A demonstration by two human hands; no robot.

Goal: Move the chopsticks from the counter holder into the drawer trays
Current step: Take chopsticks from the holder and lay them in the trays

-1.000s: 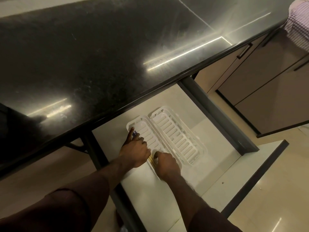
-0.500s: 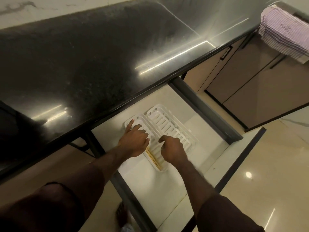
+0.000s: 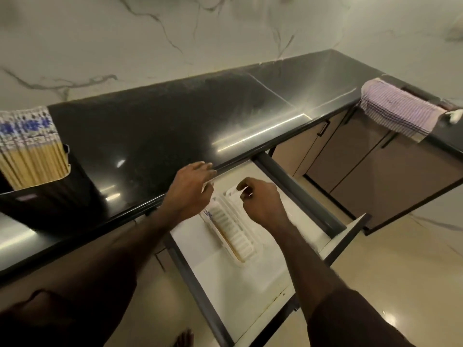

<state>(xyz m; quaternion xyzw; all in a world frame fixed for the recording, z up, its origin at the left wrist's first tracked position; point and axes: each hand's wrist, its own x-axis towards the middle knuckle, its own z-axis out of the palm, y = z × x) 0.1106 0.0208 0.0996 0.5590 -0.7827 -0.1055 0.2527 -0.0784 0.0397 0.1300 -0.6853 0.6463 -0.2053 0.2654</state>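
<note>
Two white slotted trays (image 3: 231,225) lie side by side in the open drawer (image 3: 250,284). A pair of chopsticks (image 3: 226,237) with blue-patterned tops lies along the left edge of the left tray. My left hand (image 3: 191,190) hovers over the counter edge above the drawer, empty, fingers spread. My right hand (image 3: 260,202) hangs above the trays with fingers loosely curled and nothing in it. At the far left of the black counter, a dark holder (image 3: 37,194) carries a thick bundle of chopsticks (image 3: 30,146), bamboo shafts with blue-and-white tops.
The black counter (image 3: 175,121) runs along a marbled wall. A striped cloth (image 3: 398,108) hangs over the counter edge at right. Brown cabinet doors (image 3: 375,166) stand right of the drawer. My bare foot (image 3: 184,338) shows on the tiled floor below.
Both hands have lifted off the trays, leaving the chopsticks lying in the left tray. My view has tilted up and left, bringing the holder into sight.
</note>
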